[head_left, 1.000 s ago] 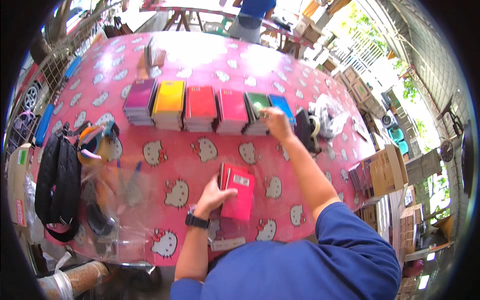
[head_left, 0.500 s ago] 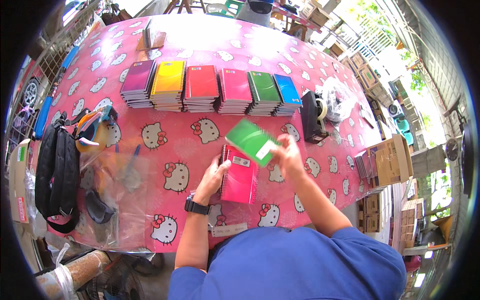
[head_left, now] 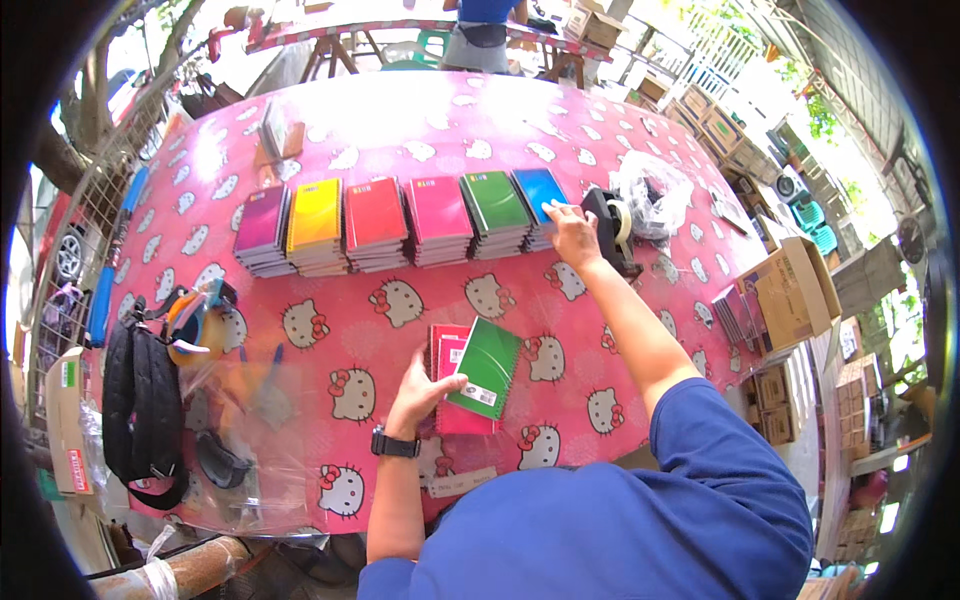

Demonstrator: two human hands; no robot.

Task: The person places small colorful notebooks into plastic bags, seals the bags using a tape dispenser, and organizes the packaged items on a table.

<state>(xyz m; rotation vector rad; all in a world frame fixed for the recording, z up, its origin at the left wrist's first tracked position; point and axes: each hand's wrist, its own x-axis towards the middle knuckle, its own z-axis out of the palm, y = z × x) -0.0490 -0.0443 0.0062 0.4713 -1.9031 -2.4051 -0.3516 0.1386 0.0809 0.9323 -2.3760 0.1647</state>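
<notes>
My left hand (head_left: pixel 420 390), with a dark watch at the wrist, grips a small pile of spiral notebooks near the table's front edge. Its thumb presses on a green notebook (head_left: pixel 492 358), back cover up and slightly turned, which lies over a pink notebook (head_left: pixel 448 345). Farther off, my right hand (head_left: pixel 573 235) is closed at the right edge of the top blue notebook (head_left: pixel 538 187); its thumb is hidden. Left of the blue stack stand stacks of green notebooks (head_left: pixel 493 200), pink notebooks (head_left: pixel 440 207), red notebooks (head_left: pixel 376 208), yellow notebooks (head_left: pixel 314 212) and purple notebooks (head_left: pixel 262 216).
A black tape dispenser (head_left: pixel 612 235) stands just right of the blue stack, beside a crumpled clear plastic bag (head_left: pixel 655 195). On the left lie a black bag (head_left: pixel 145 400) and clear plastic sheeting (head_left: pixel 265 440). An open cardboard box (head_left: pixel 795 295) is at the right edge.
The green notebook has come down onto the pink one, under my left thumb. My right hand has let it go and moved away to the blue stack. The view has shifted.
</notes>
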